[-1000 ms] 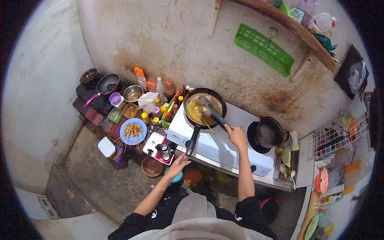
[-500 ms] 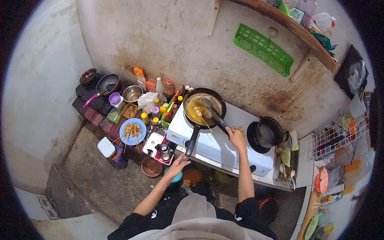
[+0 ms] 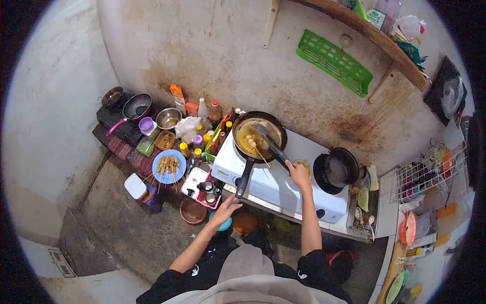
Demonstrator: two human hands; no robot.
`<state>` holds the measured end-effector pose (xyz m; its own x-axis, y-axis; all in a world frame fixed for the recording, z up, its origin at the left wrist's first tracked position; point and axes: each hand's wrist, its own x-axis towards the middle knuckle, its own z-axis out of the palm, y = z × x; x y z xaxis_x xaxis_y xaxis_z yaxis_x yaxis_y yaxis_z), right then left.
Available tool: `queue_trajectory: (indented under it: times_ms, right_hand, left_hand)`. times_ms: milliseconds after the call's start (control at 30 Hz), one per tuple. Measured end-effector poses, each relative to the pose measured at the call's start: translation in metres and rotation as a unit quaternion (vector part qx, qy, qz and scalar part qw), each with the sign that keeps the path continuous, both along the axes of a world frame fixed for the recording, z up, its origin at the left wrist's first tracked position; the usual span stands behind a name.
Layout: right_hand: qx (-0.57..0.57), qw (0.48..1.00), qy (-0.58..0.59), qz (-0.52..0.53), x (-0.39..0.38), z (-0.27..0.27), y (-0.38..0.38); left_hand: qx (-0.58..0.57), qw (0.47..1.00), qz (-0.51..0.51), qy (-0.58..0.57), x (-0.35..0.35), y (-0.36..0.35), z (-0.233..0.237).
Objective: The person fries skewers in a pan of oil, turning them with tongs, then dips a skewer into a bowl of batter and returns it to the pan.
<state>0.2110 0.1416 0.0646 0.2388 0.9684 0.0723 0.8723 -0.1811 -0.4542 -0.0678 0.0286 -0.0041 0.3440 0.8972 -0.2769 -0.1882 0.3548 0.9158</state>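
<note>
My right hand (image 3: 299, 175) is closed around the dark handle of a spatula (image 3: 272, 144), whose blade rests inside the frying pan (image 3: 279, 126). The pan sits on the left burner of the white stove, with yellowish oil or batter in it. A skewer (image 3: 263, 158) lies over its rim, pale pieces of food (image 3: 251, 144) on its inner end. Just below the tip of the pan's black handle (image 3: 244, 181) is my left hand (image 3: 225, 211), fingers stretched out and apart, seemingly not gripping the handle.
To the left, a blue plate (image 3: 174, 176) holds several skewers, among bottles, a steel bowl (image 3: 168, 118) and a pink-handled pan (image 3: 136, 107). A dark pot (image 3: 340, 166) stands on the stove's right burner. Utensils lie in a tray (image 3: 373, 205) at the right.
Hardly anything differs. The view has shifted very slightly; both hands, the spatula and the skewer keep nearly the same places.
</note>
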Motion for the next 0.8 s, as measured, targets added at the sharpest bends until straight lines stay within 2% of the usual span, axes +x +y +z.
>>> queue_trajectory:
  times_ms: [67, 100, 167, 300, 400, 467, 500, 567, 600, 667, 700, 767, 800]
  right_hand:
    - [-0.02, 0.994, 0.108, -0.013, -0.003, 0.012, -0.001]
    - [-0.021, 0.994, 0.108, -0.011, -0.004, 0.011, 0.0]
    - [0.03, 0.997, -0.059, -0.024, -0.006, 0.009, 0.0]
    - [-0.011, 1.0, 0.001, 0.002, -0.006, 0.012, 0.0]
    - [-0.013, 0.999, 0.03, -0.023, -0.005, 0.008, 0.0]
    - [0.006, 0.997, -0.079, -0.013, -0.001, -0.001, 0.003]
    - [0.007, 0.997, -0.079, -0.014, 0.0, 0.001, 0.003]
    - [-0.019, 0.998, 0.056, 0.001, 0.001, 0.004, 0.002]
    - [-0.019, 0.998, 0.055, 0.002, 0.0, 0.005, 0.002]
    - [0.028, 0.998, -0.047, -0.023, -0.004, 0.006, 0.001]
    - [0.028, 0.998, -0.047, -0.023, -0.002, 0.006, 0.002]
    - [-0.053, 0.998, -0.034, 0.004, 0.0, 0.005, 0.005]
    - [-0.053, 0.998, -0.035, 0.005, -0.003, 0.012, 0.003]
  left_hand:
    - [0.007, 1.0, -0.009, 0.021, 0.0, -0.001, 0.006]
    - [0.006, 1.0, -0.006, 0.02, 0.0, -0.001, 0.004]
    - [0.006, 1.0, -0.011, 0.027, -0.001, -0.001, 0.001]
    - [0.009, 1.0, -0.024, 0.018, -0.001, 0.002, 0.002]
    - [0.002, 1.0, -0.009, 0.022, -0.002, -0.002, 0.005]
    - [-0.005, 1.0, -0.004, 0.014, -0.002, -0.001, 0.007]
    - [-0.004, 1.0, -0.005, 0.013, -0.001, 0.0, 0.011]
    - [-0.007, 1.0, -0.01, 0.02, -0.001, -0.001, 0.016]
    - [-0.007, 1.0, -0.009, 0.019, -0.001, -0.001, 0.012]
    - [-0.002, 1.0, -0.007, 0.01, -0.001, -0.001, 0.002]
    - [-0.001, 1.0, -0.008, 0.01, -0.001, -0.001, 0.003]
    - [-0.002, 1.0, -0.015, 0.015, -0.002, 0.0, 0.007]
    - [-0.002, 1.0, -0.015, 0.015, -0.001, 0.0, 0.008]
